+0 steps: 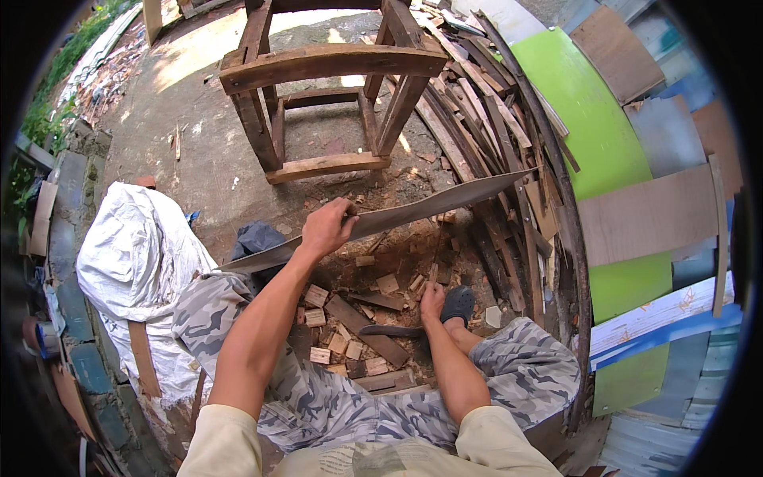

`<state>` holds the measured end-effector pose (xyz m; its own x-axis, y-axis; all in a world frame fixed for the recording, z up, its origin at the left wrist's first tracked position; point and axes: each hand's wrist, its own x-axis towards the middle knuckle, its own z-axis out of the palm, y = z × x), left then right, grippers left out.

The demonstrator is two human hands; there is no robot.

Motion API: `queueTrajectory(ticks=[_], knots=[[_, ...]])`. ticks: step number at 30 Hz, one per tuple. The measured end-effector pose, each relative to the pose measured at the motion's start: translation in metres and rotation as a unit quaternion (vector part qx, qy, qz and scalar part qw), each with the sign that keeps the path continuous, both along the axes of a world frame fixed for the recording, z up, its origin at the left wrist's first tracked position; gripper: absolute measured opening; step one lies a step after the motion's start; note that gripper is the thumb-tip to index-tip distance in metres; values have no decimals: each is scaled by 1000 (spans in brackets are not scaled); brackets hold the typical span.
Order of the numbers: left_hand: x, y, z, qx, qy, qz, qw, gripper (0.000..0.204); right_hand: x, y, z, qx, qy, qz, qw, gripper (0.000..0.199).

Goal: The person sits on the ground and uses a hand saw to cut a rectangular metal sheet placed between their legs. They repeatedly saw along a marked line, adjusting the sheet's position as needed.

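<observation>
A long, thin wooden board (445, 199) slants across in front of me, from my left knee up to the wood pile on the right. The fingers of my left hand (327, 226) are closed over its upper edge, near the middle. Lower and to the right, my right hand (431, 302) is closed beside my shoe. A slim, light-brown piece pokes up from its fingers; what it belongs to is hard to make out. A dark, curved, blade-like piece (389, 330) lies just left of that hand, over the scraps.
Cut wood blocks (319, 354) litter the ground between my legs. A wooden chair or stool frame (330, 67) stands ahead. Long wood strips (477, 103) are heaped at right, beside green panels (580, 111). White cloth (139, 238) drapes over something at left.
</observation>
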<state>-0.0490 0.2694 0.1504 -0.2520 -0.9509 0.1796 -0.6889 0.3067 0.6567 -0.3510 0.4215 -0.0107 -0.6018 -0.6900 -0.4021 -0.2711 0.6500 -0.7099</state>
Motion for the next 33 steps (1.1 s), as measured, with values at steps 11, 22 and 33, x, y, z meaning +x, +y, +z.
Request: queueTrajectory(ticks=[11, 22, 33], knots=[[4, 1, -11, 13, 7, -2, 1000, 21, -58, 30, 267, -103, -288, -177, 936, 32], [9, 2, -22, -29, 42, -29, 998, 18, 51, 142, 318, -265, -247, -26, 932, 23], [7, 1, -14, -23, 37, -17, 999, 18, 98, 105, 266, -212, -255, 101, 938, 20]])
